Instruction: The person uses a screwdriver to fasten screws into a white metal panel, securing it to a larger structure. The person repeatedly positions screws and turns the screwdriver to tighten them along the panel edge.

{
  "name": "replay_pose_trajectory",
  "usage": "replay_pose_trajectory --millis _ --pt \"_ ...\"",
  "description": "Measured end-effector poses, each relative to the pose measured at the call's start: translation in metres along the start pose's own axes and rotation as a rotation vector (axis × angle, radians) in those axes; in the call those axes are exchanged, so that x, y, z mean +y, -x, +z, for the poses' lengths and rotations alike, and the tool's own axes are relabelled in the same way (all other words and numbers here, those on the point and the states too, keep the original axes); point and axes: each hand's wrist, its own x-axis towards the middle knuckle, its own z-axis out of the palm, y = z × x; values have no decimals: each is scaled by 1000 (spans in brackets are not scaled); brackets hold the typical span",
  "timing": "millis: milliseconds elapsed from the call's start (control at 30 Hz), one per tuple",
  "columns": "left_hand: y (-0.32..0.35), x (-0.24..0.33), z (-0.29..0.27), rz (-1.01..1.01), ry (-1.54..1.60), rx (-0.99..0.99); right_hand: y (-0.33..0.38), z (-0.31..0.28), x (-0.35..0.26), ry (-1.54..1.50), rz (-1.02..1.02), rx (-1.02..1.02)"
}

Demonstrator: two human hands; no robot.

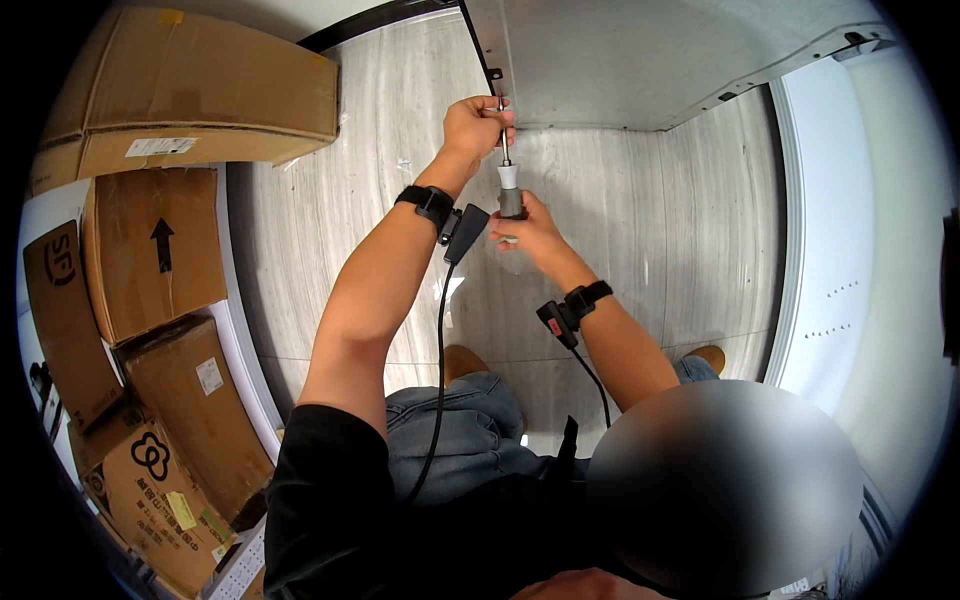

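Observation:
A screwdriver (510, 190) with a grey and white handle points away from me, its thin metal shaft reaching the lower left corner of a large grey metal panel or casing (600, 65). The handle's near end is in the grip of my right hand (537, 232). Further up, my left hand (470, 130) has its fingers closed around the shaft by the panel's edge. Whatever the tip touches is hidden behind those fingers. A small dark tab (495, 74) sits on the panel edge just above my left hand.
Cardboard boxes (160, 250) are stacked along the left side. A white wall or ledge (800, 220) borders the right. Grey wood-look flooring (370, 110) lies below. Black cables (440, 380) trail from straps on both wrists (432, 203). A blurred patch covers the lower right.

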Motion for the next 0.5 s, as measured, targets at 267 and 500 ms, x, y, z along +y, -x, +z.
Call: replay_pose_trajectory --millis 267,500 --pt "1 1 -1 -23 125 -47 -8 -18 15 -57 -41 -125" --pt "7 -4 3 107 -234 61 -4 -2 7 353 -72 7"
